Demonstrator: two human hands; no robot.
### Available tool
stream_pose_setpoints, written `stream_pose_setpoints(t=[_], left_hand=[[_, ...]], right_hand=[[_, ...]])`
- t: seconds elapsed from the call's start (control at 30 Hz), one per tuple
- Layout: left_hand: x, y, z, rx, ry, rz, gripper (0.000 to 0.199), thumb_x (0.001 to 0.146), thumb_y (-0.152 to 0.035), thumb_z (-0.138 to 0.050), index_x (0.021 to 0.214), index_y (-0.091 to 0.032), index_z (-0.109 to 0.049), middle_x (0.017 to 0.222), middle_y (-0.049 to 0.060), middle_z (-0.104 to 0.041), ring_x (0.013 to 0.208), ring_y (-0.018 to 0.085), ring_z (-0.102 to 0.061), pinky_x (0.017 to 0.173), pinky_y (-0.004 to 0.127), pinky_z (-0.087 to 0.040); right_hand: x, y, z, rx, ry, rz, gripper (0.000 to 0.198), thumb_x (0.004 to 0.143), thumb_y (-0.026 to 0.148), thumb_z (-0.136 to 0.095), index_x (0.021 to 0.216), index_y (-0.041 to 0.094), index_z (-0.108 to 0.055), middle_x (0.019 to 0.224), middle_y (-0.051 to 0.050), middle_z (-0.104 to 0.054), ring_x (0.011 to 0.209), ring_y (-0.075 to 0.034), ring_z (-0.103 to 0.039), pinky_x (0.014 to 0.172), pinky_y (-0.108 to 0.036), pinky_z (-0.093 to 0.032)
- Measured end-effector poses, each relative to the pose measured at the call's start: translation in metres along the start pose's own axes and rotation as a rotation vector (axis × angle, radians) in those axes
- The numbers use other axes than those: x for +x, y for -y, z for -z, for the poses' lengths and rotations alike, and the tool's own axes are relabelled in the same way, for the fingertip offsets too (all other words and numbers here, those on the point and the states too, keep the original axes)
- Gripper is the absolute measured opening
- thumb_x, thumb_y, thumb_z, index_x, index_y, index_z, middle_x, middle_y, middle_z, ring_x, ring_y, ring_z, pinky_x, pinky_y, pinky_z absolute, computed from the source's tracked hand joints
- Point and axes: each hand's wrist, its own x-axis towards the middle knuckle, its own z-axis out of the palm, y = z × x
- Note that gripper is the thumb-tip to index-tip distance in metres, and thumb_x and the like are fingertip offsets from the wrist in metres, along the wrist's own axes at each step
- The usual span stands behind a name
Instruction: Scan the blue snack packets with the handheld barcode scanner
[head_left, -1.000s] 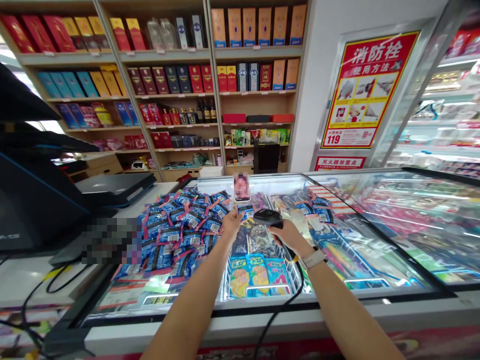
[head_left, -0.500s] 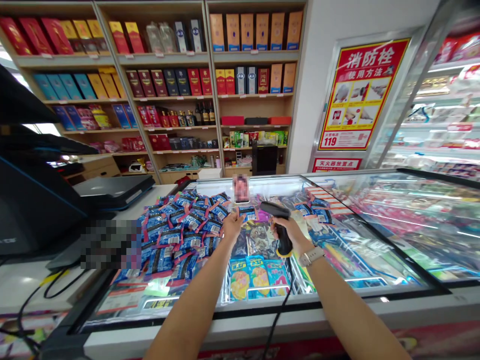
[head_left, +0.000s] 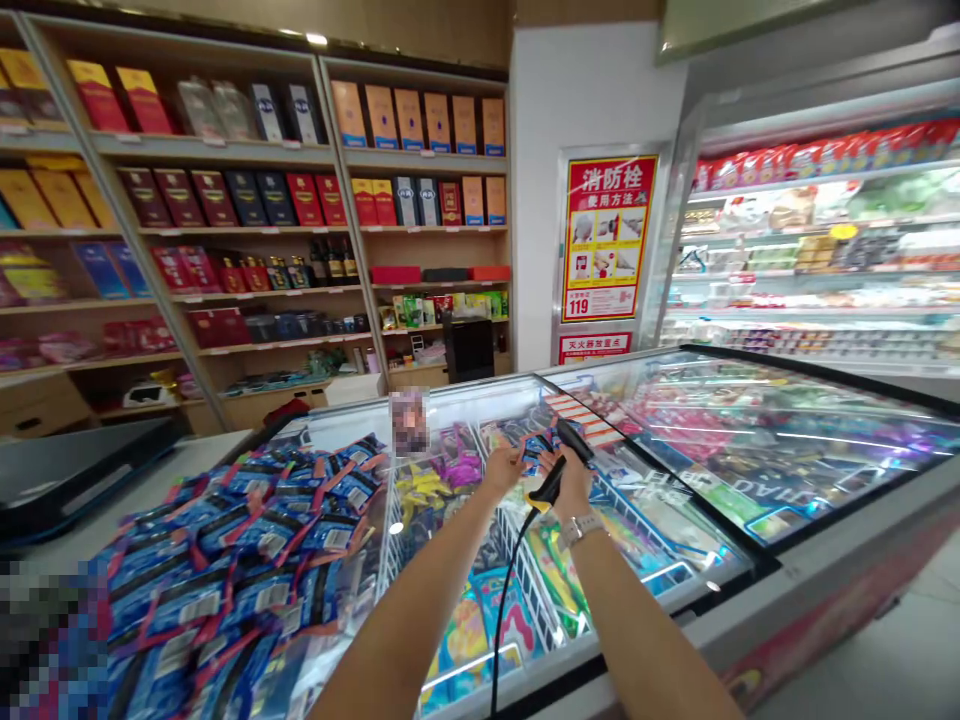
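Observation:
My left hand reaches over the freezer's glass top, its fingers pinched at the edge of a blue snack packet. Other packets may lie right behind it; the hands partly hide that spot. In my right hand is a black barcode scanner with a yellow-trimmed base, its head tilted up and its cable trailing toward me. The right fingertips are close to the packet. To the left, a large heap of similar blue packets with pink edges covers the glass.
Beneath the glass of the chest freezer are wire baskets with colourful bags. A flat black device sits on the counter at left. Behind stand shelves of boxed bottles, a red fire-hydrant poster and a lit refrigerated display.
The view has turned right, and the heap now appears nearer. My left hand has carried a packet rightward, to the right-hand group of packets. The scanner, still in my right hand, has tilted.

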Motion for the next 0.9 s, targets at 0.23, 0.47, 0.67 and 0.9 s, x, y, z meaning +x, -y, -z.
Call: stream_pose_setpoints(t=[0.23, 0.47, 0.67, 0.9], left_hand=[[0.033, -0.005, -0.013, 0.385, 0.024, -0.128, 0.028, 0.074, -0.013, -0.070, 0.099, -0.022, -0.077, 0.095, 0.007, -0.077, 0.094, 0.025, -0.070, 0.085, 0.034, -0.052], [0.022, -0.009, -0.004, 0.428, -0.066, -0.155, 0.035, 0.074, -0.013, -0.072, 0.109, -0.019, -0.072, 0.108, 0.010, -0.073, 0.091, 0.022, -0.069, 0.087, 0.034, -0.053], [-0.027, -0.020, 0.078, 0.359, -0.215, -0.161, 0.029, 0.080, -0.017, -0.067, 0.109, -0.019, -0.071, 0.112, 0.009, -0.072, 0.085, 0.020, -0.069, 0.084, 0.034, -0.054], [-0.106, -0.014, 0.209, 0.640, -0.472, -0.077, 0.029, 0.082, -0.016, -0.063, 0.111, -0.017, -0.070, 0.114, 0.010, -0.071, 0.095, 0.022, -0.067, 0.090, 0.036, -0.051]], right_hand=[[0.015, -0.018, -0.005, 0.065, -0.145, 0.136, 0.015, 0.068, 0.034, -0.064, 0.072, 0.025, -0.054, 0.073, -0.007, -0.074, 0.086, -0.025, -0.073, 0.069, -0.035, -0.060], [0.001, -0.006, -0.011, 0.127, -0.147, 0.035, 0.013, 0.067, 0.030, -0.066, 0.072, 0.024, -0.056, 0.076, -0.006, -0.075, 0.089, -0.024, -0.072, 0.073, -0.034, -0.060], [-0.033, -0.003, -0.025, 0.196, 0.155, 0.052, 0.011, 0.068, 0.028, -0.067, 0.073, 0.024, -0.058, 0.078, -0.004, -0.075, 0.089, -0.023, -0.072, 0.081, -0.036, -0.060], [-0.116, -0.054, -0.087, 0.055, 0.478, -0.240, 0.011, 0.067, 0.027, -0.069, 0.073, 0.018, -0.066, 0.079, -0.008, -0.075, 0.081, -0.021, -0.072, 0.072, -0.029, -0.058]])
